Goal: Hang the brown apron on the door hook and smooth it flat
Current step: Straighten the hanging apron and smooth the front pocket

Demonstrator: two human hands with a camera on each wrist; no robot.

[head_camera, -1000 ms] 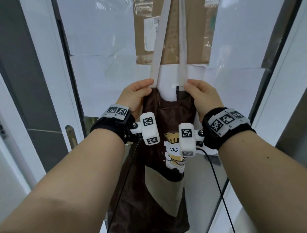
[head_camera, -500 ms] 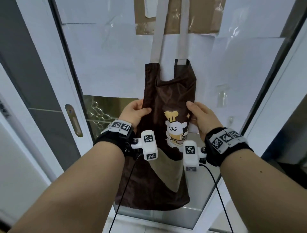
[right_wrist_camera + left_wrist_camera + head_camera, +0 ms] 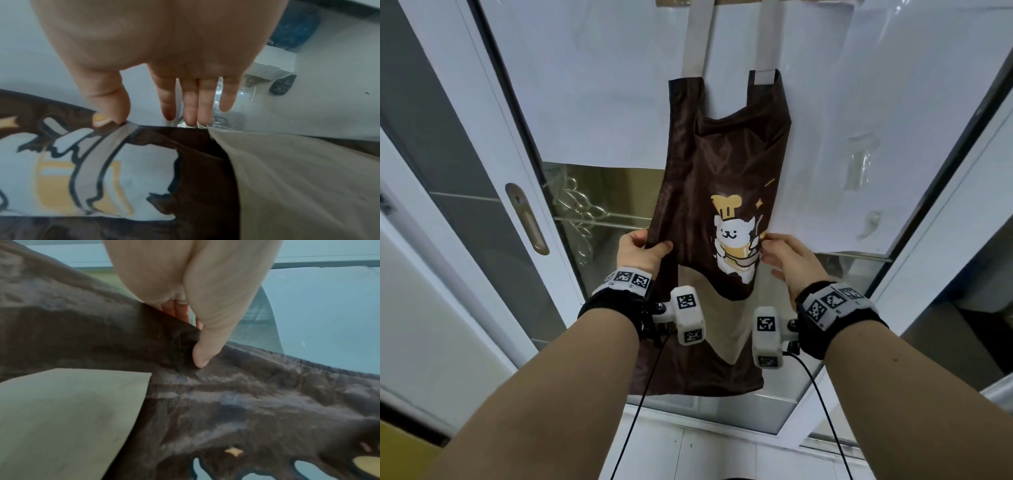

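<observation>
Brown apron is hanging by its grey straps against the papered glass door, and I am now working its two side edges about halfway down. A second ago my hands were up at the bib top by the strap ends; since then they have been sliding down the sides to cat-print level, so I judge the hanging is done and the smoothing stroke is under way.

Nearest me, my left hand is pinching the left edge, thumb pressing on the front and fingers tucked behind the cloth. My right hand is nipping the right edge beside the cat print under its thumb, with the other fingers lying straight just behind the edge.

Beyond my hands the cloth is bunching narrow, with long folds running up to the neckline, so it is not flat yet.

Furthest off, the hook is cut off above the frame; I cannot confirm how the straps are sitting on it. Wrist cameras and cables are covering part of the beige pocket.
</observation>
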